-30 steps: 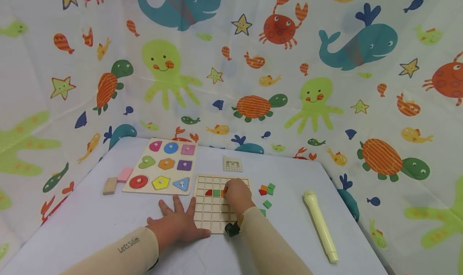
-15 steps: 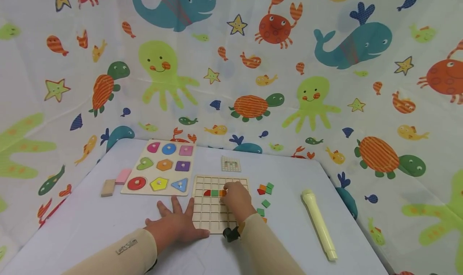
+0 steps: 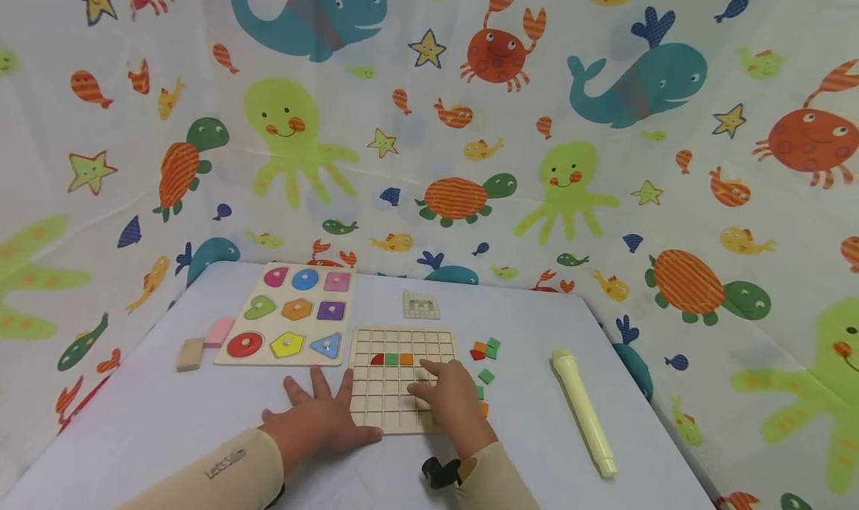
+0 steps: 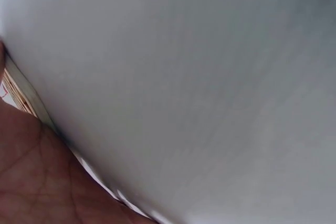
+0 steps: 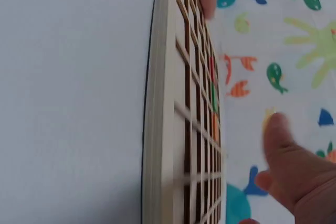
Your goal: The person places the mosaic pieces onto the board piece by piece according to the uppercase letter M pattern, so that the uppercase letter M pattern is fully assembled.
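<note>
A wooden grid board (image 3: pixel 376 400) lies on the table between the hands. In one of its rows sit a red rounded tile (image 3: pixel 378 359), a green square tile (image 3: pixel 392 359) and an orange square tile (image 3: pixel 406 359), side by side. Fingers spread, the left hand (image 3: pixel 322 420) rests at the board's lower left edge; its palm (image 4: pixel 47 177) fills a corner of the left wrist view. Over the board's right half is the right hand (image 3: pixel 456 402), thumb and forefinger apart with nothing seen between them. The right wrist view shows this hand (image 5: pixel 299 171) blurred beside the board.
Several loose green, orange and red tiles (image 3: pixel 486 376) lie right of the board. Behind it is a small pattern card (image 3: pixel 421 305). A peg puzzle (image 3: pixel 305 327), a pink block (image 3: pixel 218 332) and a wooden block (image 3: pixel 191 354) lie left; a pale yellow tube (image 3: pixel 584 411) lies right.
The right hand has left the orange tile, now in full view in the row, and drawn back toward the lower right with its fingers parted. The left hand stays beside the board.
</note>
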A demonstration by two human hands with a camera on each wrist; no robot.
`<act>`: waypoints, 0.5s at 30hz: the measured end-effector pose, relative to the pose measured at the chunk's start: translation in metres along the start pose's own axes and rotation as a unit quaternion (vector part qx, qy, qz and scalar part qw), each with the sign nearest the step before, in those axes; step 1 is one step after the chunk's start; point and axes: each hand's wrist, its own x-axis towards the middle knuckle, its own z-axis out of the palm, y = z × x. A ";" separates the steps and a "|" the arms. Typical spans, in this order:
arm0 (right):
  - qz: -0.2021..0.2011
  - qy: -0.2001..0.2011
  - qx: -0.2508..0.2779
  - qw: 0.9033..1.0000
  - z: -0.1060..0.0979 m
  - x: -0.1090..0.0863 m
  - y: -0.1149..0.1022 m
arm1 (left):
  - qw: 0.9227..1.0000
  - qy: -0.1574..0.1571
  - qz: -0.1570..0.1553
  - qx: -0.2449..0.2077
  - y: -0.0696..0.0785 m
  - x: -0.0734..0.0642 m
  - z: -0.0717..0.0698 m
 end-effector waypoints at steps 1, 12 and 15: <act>0.000 0.006 0.003 1.000 -0.003 -0.001 0.005 | 1.000 -0.002 0.001 0.000 0.000 0.000 0.000; 0.057 0.027 -0.028 0.998 -0.058 0.026 0.076 | 1.000 -0.008 0.002 -0.004 0.002 -0.007 -0.003; 0.036 0.020 -0.054 0.998 -0.066 0.035 0.090 | 1.000 -0.007 0.001 -0.009 0.003 -0.010 -0.005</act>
